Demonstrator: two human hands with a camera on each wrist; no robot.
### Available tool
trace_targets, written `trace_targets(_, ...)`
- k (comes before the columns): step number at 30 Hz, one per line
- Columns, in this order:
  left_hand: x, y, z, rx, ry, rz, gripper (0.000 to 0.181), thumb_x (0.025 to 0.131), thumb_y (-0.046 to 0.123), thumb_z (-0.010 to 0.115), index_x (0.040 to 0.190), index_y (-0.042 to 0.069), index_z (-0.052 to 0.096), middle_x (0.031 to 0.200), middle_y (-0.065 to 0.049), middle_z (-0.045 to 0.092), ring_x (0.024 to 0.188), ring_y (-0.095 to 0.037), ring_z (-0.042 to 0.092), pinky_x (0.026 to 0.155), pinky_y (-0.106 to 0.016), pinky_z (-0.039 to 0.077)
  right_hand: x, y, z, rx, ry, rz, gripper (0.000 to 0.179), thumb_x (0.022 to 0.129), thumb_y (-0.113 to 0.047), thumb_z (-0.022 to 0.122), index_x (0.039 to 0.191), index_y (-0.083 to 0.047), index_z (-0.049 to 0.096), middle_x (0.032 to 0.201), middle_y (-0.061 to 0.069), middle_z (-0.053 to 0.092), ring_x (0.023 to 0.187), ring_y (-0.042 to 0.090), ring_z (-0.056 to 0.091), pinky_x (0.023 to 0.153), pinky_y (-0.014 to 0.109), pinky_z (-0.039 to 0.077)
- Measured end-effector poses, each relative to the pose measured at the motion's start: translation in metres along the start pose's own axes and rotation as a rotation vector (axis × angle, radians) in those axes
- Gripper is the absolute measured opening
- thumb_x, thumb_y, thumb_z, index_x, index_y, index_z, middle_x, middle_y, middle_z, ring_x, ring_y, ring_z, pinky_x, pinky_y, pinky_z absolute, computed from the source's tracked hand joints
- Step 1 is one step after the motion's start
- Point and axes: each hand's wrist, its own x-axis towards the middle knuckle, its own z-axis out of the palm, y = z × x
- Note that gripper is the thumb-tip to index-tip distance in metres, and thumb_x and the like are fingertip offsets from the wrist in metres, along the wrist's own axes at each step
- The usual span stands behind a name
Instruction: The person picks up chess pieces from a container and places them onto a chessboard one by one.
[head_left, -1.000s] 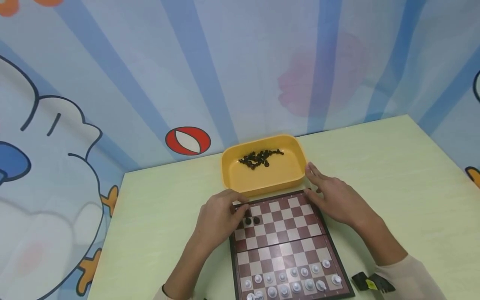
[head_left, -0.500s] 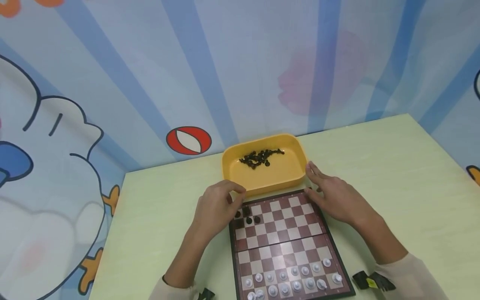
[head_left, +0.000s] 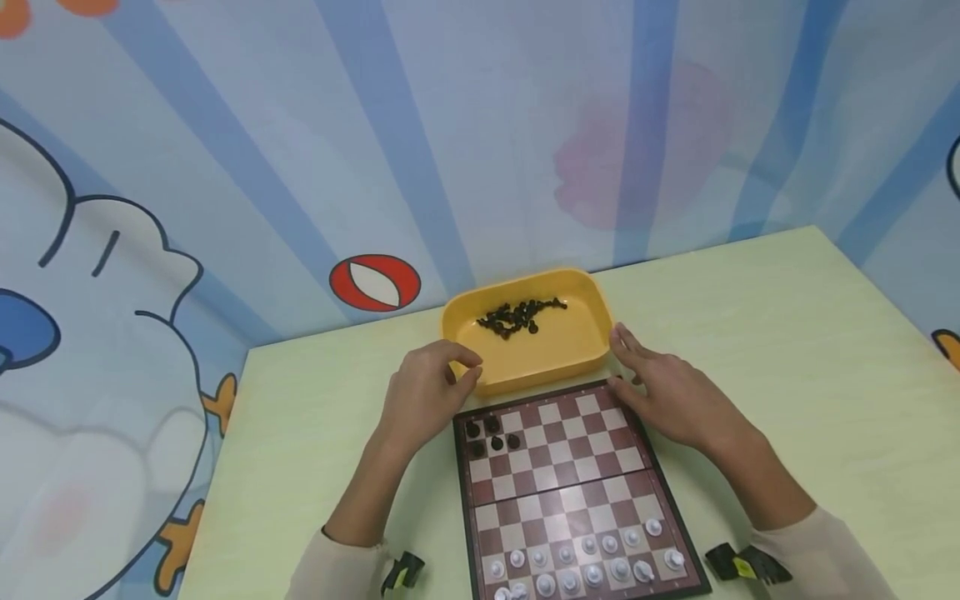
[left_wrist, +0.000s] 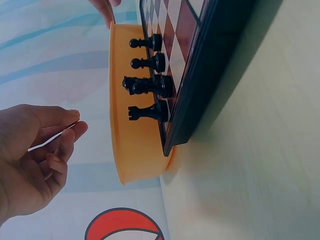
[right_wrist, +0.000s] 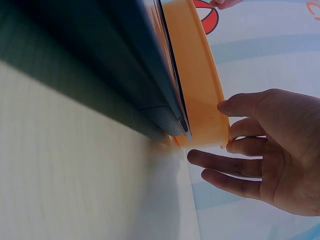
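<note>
My left hand [head_left: 427,392], thumb and fingertips close together with nothing between them, hovers by the near left corner of the yellow tray [head_left: 525,354]. Just below it lies the chessboard [head_left: 577,454], where several black pieces stand at the far left corner. The left wrist view shows a black rook [left_wrist: 148,112] at the corner, a black knight [left_wrist: 152,86] beside it and black pawns [left_wrist: 148,63] farther along. My right hand [head_left: 671,396] has its fingers extended at the tray's right side and the board's far right corner; its fingertips [right_wrist: 230,106] overlap the tray wall.
Inside the tray is a pile of black chess pieces [head_left: 517,318]. White chess pieces [head_left: 592,573] stand in two rows along the board's near side. A patterned wall [head_left: 525,150] rises behind the pale table [head_left: 787,350].
My left hand has lifted off the board's far left corner and moved up and left toward the tray, uncovering the rook there. The right hand has kept its place.
</note>
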Motion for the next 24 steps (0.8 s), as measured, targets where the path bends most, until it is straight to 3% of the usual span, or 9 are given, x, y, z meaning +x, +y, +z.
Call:
trace_targets(9,0.016,-0.007,-0.001,-0.008,-0.006,0.006,0.010,0.097,0.017,0.079,0.104,0.012,0.083,0.101,-0.001,0.080,0.071,-0.013,0.063,0.057,-0.024,0.052,-0.001,-0.001,0.001,0.003,-0.006,0.013,0.069,0.109,-0.030,0.060,0.165,-0.005,0.030,0.174,0.015,0.025,0.148,0.047,0.046,0.113,0.063,0.047)
trace_targets(15,0.030,-0.011,0.000,-0.052,-0.032,0.017,0.008,0.097,0.016,0.078,0.102,0.012,0.082,0.098,-0.002,0.081,0.064,-0.013,0.062,0.051,-0.025,0.049,-0.002,0.000,0.003,0.000,-0.003,0.019,0.069,0.108,-0.030,0.060,0.165,-0.005,0.030,0.174,0.015,0.026,0.148,0.047,0.046,0.113,0.063,0.047)
trace_targets(24,0.049,-0.013,0.004,-0.025,-0.072,-0.001,0.011,0.097,0.018,0.078,0.105,0.012,0.083,0.105,-0.004,0.081,0.064,-0.013,0.060,0.053,-0.024,0.046,-0.001,0.000,0.003,-0.002,-0.002,0.015,0.069,0.108,-0.029,0.061,0.166,-0.005,0.031,0.174,0.016,0.026,0.149,0.047,0.045,0.113,0.063,0.046)
